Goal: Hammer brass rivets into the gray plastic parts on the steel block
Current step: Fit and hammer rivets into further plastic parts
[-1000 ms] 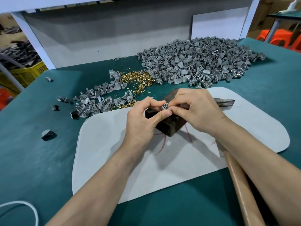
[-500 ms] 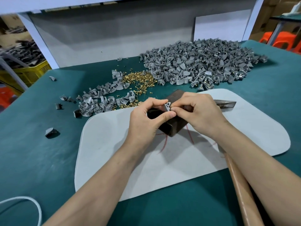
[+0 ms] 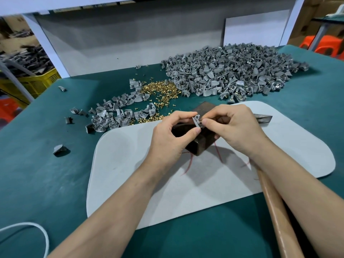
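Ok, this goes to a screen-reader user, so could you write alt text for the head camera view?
The left hand and right hand pinch a small gray plastic part over a steel block on a pale mat. A hammer lies under the right forearm; a pile of gray parts and brass rivets sit behind on the green table.

I look down on a pale gray mat (image 3: 130, 183) on the teal tabletop (image 3: 37, 183), a white cord (image 3: 28, 223) looping at the near-left corner; yellow crate (image 3: 37, 82) beyond the left edge, orange plastic stools (image 3: 331, 45) far right.
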Demonstrator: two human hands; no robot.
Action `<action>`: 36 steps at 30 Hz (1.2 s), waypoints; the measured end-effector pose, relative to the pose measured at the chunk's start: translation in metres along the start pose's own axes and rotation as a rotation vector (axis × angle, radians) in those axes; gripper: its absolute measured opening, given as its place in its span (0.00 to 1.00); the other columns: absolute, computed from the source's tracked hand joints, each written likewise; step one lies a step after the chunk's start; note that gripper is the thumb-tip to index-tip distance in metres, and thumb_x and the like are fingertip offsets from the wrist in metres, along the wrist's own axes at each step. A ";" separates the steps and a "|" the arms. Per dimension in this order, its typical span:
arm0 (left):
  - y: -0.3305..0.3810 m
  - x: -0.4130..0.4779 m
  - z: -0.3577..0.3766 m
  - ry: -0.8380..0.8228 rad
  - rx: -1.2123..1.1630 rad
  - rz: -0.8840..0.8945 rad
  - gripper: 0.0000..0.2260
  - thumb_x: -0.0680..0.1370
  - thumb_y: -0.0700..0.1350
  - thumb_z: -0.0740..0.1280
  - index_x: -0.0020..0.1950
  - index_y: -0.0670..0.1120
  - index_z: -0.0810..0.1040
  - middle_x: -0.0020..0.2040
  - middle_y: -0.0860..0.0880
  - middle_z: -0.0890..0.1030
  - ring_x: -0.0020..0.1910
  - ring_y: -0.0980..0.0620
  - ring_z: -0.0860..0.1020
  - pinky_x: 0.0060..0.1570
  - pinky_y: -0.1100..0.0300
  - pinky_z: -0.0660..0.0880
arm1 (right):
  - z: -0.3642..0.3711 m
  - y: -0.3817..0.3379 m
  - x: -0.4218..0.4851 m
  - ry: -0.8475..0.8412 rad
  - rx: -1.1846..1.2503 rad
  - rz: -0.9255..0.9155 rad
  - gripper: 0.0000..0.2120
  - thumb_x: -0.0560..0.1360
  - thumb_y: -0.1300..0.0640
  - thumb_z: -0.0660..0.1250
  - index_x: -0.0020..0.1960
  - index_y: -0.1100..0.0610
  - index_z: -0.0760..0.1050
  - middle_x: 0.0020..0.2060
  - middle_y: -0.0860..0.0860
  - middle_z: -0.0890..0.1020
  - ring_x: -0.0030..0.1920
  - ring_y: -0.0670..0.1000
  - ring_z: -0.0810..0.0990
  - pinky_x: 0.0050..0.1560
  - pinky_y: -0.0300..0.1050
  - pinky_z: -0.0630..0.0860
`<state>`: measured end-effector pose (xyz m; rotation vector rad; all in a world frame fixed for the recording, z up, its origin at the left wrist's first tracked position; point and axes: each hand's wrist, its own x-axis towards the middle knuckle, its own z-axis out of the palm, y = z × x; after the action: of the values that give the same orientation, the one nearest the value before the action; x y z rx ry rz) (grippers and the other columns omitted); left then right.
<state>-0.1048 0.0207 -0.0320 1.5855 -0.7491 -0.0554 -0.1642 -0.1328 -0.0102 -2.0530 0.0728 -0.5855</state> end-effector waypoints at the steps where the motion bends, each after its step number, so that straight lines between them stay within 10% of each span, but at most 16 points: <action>1: 0.000 0.000 0.000 -0.001 0.000 -0.001 0.13 0.72 0.35 0.74 0.53 0.48 0.80 0.46 0.53 0.83 0.49 0.57 0.80 0.52 0.66 0.74 | 0.000 0.000 0.000 -0.003 0.010 0.009 0.11 0.71 0.64 0.71 0.35 0.49 0.80 0.31 0.50 0.80 0.28 0.47 0.75 0.31 0.43 0.75; 9: -0.002 0.001 0.000 -0.003 0.005 -0.019 0.13 0.71 0.36 0.74 0.53 0.48 0.81 0.49 0.47 0.83 0.52 0.52 0.80 0.56 0.58 0.75 | 0.004 0.002 0.001 0.001 0.032 0.109 0.10 0.70 0.63 0.71 0.33 0.52 0.79 0.27 0.50 0.78 0.30 0.51 0.75 0.37 0.56 0.77; 36: 0.002 0.002 0.000 -0.058 -0.159 -0.113 0.16 0.71 0.30 0.72 0.51 0.48 0.80 0.42 0.54 0.83 0.44 0.59 0.80 0.54 0.58 0.76 | 0.005 0.002 0.002 0.002 0.069 0.146 0.11 0.68 0.64 0.71 0.30 0.53 0.79 0.22 0.44 0.77 0.28 0.44 0.72 0.35 0.47 0.71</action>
<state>-0.1041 0.0195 -0.0291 1.4779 -0.6826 -0.2391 -0.1596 -0.1301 -0.0130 -1.9612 0.2000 -0.4928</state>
